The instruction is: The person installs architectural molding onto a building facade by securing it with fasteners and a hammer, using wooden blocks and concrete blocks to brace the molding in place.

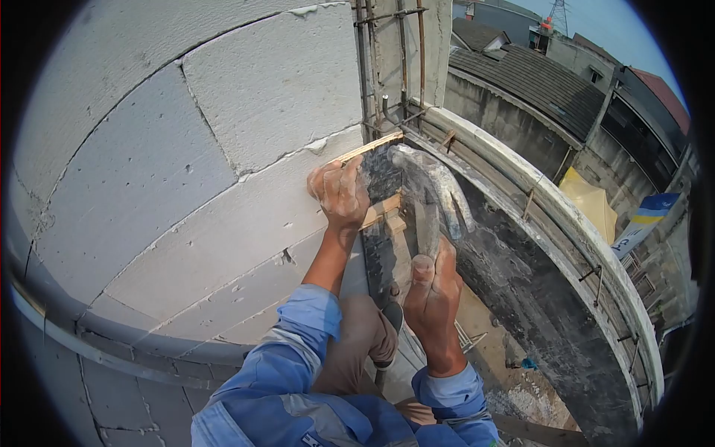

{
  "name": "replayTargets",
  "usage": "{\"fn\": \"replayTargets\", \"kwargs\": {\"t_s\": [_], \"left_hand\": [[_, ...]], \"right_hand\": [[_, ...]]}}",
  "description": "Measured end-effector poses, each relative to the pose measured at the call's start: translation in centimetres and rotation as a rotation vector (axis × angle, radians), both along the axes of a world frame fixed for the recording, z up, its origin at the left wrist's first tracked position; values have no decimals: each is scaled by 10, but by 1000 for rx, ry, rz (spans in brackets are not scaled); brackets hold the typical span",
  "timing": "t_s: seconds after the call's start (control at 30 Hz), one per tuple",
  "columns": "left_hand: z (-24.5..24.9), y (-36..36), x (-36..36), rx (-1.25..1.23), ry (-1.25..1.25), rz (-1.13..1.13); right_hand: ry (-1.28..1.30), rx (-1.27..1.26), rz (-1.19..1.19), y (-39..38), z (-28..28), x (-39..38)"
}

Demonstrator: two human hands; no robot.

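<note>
No lettering is legible: marks on the banner [646,218] and shirt patch [311,440] are too small.

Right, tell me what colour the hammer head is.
The hammer head is dull grey with whitish smears, best seen in the head view.

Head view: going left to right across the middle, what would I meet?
Bluish-grey wall block, left hand, hammer, pale yellow sheet, blue, yellow and white banner.

Whitish-smeared claw hammer [428,216] near scuffed, dark, pale-edged board [381,171].
</note>
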State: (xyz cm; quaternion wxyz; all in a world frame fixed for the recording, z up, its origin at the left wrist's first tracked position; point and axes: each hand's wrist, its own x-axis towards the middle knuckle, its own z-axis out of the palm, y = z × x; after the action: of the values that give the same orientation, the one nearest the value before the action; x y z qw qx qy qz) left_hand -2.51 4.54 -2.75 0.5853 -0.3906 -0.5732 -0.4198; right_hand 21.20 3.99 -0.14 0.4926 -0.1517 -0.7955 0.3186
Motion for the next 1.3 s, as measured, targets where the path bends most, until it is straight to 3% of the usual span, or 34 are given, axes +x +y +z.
{"fn": "replayTargets", "kwargs": {"t_s": [0.03,0.17,0.2,0.3,0.33,0.37,0.43,0.47,0.5,0.57,0.73,0.8,0.83,0.9,0.97,1.03,1.07,1.13,1.17,1.27,1.3], "left_hand": [[4,2,-4,3,17,2],[8,-1,0,7,1,-27],[5,0,2,7,-2,-27],[16,8,-10,11,24,-16],[10,5,-7,-11,21,8],[2,0,-4,-45,18,32],[-2,-1,-5,-48,-4,26],[-2,1,-8,-42,-3,14],[-3,2,-8,-38,-6,-2],[0,2,-5,-44,-17,-7],[1,0,-3,-52,-14,7],[0,0,-4,-65,0,12],[0,-1,-4,-70,11,20],[2,0,-2,-41,-8,-28],[5,0,-4,-12,-28,-83],[1,1,-4,36,1,-80],[-4,1,-7,5,-51,-66],[-6,-4,-6,-26,-37,-62],[-5,1,-9,-37,-36,-38],[-4,5,-10,-15,-39,-84],[-5,3,-8,-12,-28,-59]], "right_hand": [[255,57,45,1,-1,0],[304,181,-15,9,-32,-27],[-308,54,-66,11,5,-29],[-237,-117,-42,12,8,-15],[-70,-156,12,4,15,-3],[-79,-163,8,-1,8,4],[718,-486,521,-5,0,7],[758,-172,508,1,-4,-3],[758,-172,509,7,-5,-14],[-278,83,-58,19,-5,-32],[-98,-244,4,0,10,5],[171,-223,72,1,13,18],[171,-225,79,-2,14,16],[784,-223,266,-9,20,8],[778,-140,234,-7,20,-7],[215,225,-143,8,-11,-31],[208,223,-147,11,-15,-26],[-324,-207,-17,19,-6,-25],[-320,-178,-21,22,2,-22],[433,-295,33,0,-5,1],[430,-305,37,-2,-13,-5]]}}
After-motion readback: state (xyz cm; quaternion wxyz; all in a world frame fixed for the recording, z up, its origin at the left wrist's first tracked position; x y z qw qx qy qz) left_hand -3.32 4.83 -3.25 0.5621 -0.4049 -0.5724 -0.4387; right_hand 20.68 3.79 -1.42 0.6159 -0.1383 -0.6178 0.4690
